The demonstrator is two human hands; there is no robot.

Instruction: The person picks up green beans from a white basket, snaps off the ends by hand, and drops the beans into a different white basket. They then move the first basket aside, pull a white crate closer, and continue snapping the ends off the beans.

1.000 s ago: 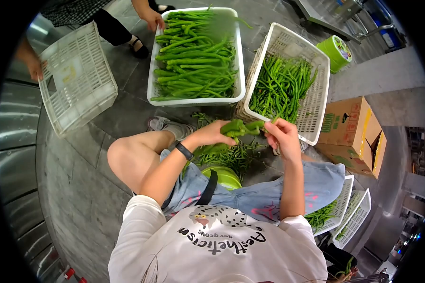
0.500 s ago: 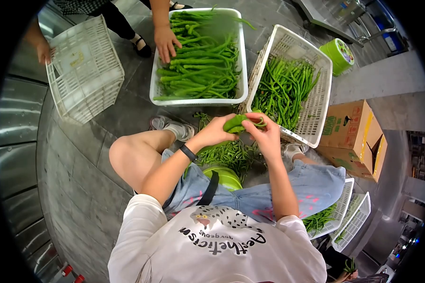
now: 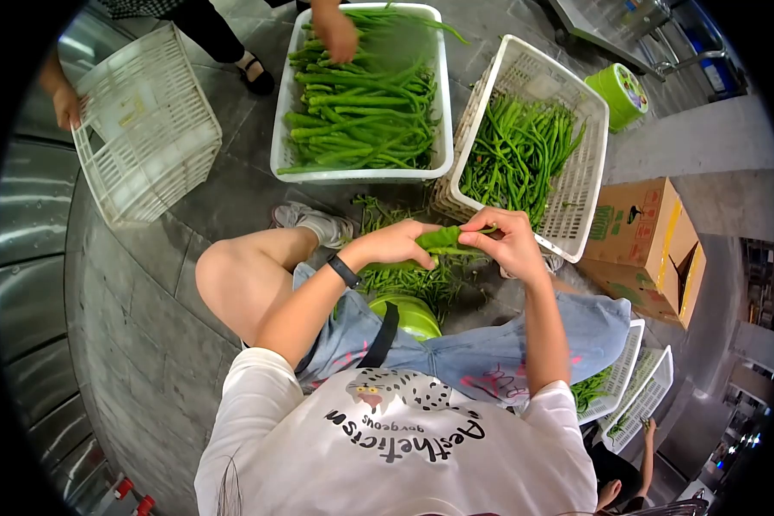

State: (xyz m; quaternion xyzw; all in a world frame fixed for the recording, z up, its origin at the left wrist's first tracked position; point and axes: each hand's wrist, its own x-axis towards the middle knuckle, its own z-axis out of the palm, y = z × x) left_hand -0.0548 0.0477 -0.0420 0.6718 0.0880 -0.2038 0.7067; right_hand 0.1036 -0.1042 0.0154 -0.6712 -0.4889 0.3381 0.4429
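Observation:
Green peppers [image 3: 439, 240] lie across the fingers of my left hand [image 3: 393, 243], which is closed round them. My right hand [image 3: 506, 242] pinches the stem end of a pepper at the right side of the bunch. Both hands are close together above the floor between my knees. Beneath them is a pile of green trimmings [image 3: 417, 282], partly hidden by my hands. Beyond my right hand, a white crate [image 3: 586, 193] holds long green peppers [image 3: 516, 163]. A white tub [image 3: 449, 103] of long green vegetables [image 3: 361, 112] stands ahead.
At the upper left a person's hand [image 3: 66, 107] holds an empty white crate [image 3: 146, 129]; the person's other hand [image 3: 336, 36] is over the tub. A cardboard box [image 3: 636, 225] and green bucket [image 3: 617, 96] stand right. More crates [image 3: 641, 400] and another person's arm [image 3: 649, 456] are lower right.
My right hand has moved right and slightly down, away from my left hand. The other person's hand has risen from the vegetables towards the tub's far side. An arm now shows at the lower right.

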